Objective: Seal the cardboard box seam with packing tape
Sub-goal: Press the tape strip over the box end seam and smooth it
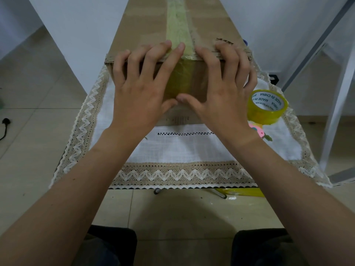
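Observation:
A long brown cardboard box [146,29] lies on the table, running away from me. A yellowish tape strip [177,25] covers its top seam and folds down over the near face. My left hand [140,89] lies spread over the near top edge, fingers on the top and on the tape, thumb on the front face. My right hand [221,89] presses the same edge just right of the strip, its thumb on the taped front face. Neither hand holds anything. A yellow tape roll [267,107] stands on the cloth to the right of the box.
A white cloth with beige lace trim [182,175] covers the small table. A pink object [257,131] lies beside the roll, partly hidden by my right wrist. A white metal frame [338,104] stands at the right. A black cable [4,129] lies on the tiled floor at left.

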The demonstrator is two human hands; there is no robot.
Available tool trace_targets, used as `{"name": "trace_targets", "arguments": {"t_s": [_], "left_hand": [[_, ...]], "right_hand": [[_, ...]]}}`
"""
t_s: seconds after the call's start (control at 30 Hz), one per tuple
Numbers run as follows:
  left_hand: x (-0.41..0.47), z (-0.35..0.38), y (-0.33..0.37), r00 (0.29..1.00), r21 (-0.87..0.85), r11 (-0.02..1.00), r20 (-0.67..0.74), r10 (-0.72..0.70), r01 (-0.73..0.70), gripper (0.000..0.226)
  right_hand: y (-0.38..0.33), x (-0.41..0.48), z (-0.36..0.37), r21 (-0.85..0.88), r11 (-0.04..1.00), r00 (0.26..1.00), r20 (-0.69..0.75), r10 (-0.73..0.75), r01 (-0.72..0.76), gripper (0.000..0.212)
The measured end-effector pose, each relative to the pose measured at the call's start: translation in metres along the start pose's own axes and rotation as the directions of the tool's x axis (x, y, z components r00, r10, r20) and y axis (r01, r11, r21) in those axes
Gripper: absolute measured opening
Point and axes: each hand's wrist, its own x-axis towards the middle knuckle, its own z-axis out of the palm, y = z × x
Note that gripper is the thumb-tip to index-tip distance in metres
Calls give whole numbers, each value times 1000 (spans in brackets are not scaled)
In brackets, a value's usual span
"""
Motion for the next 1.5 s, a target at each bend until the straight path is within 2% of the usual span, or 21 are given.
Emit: {"name": "trace_targets", "arguments": {"t_s": [0.07, 0.1, 0.23, 0.33, 0.67, 0.93, 1.13, 1.33, 1.5], "left_hand": [[1, 0, 2, 1000, -3, 1000, -10, -13, 13, 103], [1, -1, 2, 1000, -3, 1000, -2, -16, 16, 104], [0, -4, 4, 999, 21, 1000, 51, -5, 4, 123], [-1, -4, 6, 998, 40, 999, 63, 5, -7, 129], [-1, 1, 6, 1000, 53, 998, 17, -22, 21, 138], [-1, 2, 4, 999, 16, 999, -18, -50, 50, 132], [5, -2, 4, 991, -163, 980, -41, -126, 117, 116], [14, -9, 2, 976, -370, 912, -51, -212, 179, 76], [23, -16, 1, 961, -494, 838, -14, -277, 234, 54]], "right_hand": [[-2, 0, 1, 1, 1000, 1000, -26, 13, -13, 85], [-3, 0, 3, -14, 1000, 1000, -25, 8, -8, 87], [1, -4, 5, -118, 993, 999, 24, -30, 33, 117], [3, -4, 4, -147, 988, 998, 41, -42, 47, 126], [3, -3, 4, -166, 985, 998, 36, -48, 53, 126], [1, -2, 3, -151, 988, 999, 35, -29, 34, 126], [-5, 11, -7, -61, 998, 999, 11, 32, -31, 111], [-12, 25, -18, -9, 997, 995, 60, 77, -77, 90], [-11, 35, -25, 202, 965, 986, 55, 160, -168, 56]]}}
